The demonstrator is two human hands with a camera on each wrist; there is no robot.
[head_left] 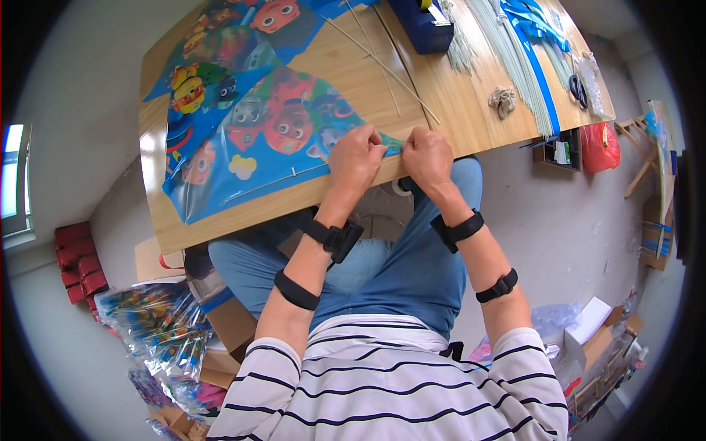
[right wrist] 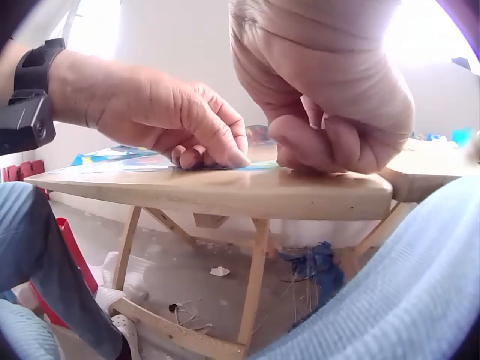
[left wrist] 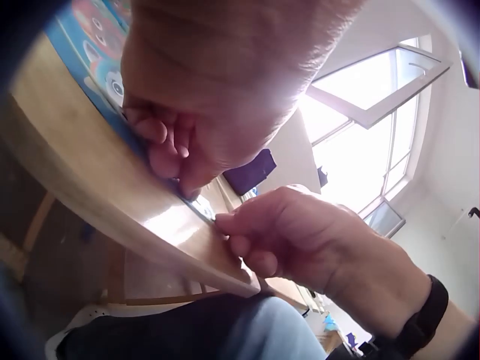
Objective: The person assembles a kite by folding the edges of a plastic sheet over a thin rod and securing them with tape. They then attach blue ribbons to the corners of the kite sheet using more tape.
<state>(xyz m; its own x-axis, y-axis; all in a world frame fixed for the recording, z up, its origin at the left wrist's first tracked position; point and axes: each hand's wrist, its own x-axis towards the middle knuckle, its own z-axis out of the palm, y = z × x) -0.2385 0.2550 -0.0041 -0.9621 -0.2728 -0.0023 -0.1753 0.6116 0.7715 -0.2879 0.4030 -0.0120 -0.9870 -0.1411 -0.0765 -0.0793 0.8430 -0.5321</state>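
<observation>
You have a broad, glossy blue plastic sheet printed with cartoon faces (head_left: pixel 276 143) under both hands, at the near edge of a pale, smooth wooden worktop (head_left: pixel 471 110). The fingers of your left hand (head_left: pixel 356 158) are curled, thumb and forefinger clamped on the sheet's narrow green-and-blue corner. The fingers of your right hand (head_left: pixel 428 158) are likewise curled and appear clamped on the extreme end of that corner; the inside of that grip is hidden from view. The two sets of fingers are near each other, not touching, with a short strip of film showing between them.

The body of the sheet spreads flat to the left of your left fingers. A thin, pale, straight rod (head_left: pixel 254 189) lies along its near edge, also left of those fingers, with a small white fitting (head_left: pixel 293 172) on it. Thin, straw-coloured loose sticks (head_left: pixel 401 82) lie beyond the fingers of both hands.

Handling, as judged: the sheet should prove very light, limp and rather slippery, liable to crease or tear at the narrow corner. The rod is probably springy and could snap if bent hard. The sound hold is a thumb-and-forefinger pinch on the edge near the corner, both sets of fingers kept close so that the film between them cannot buckle
</observation>
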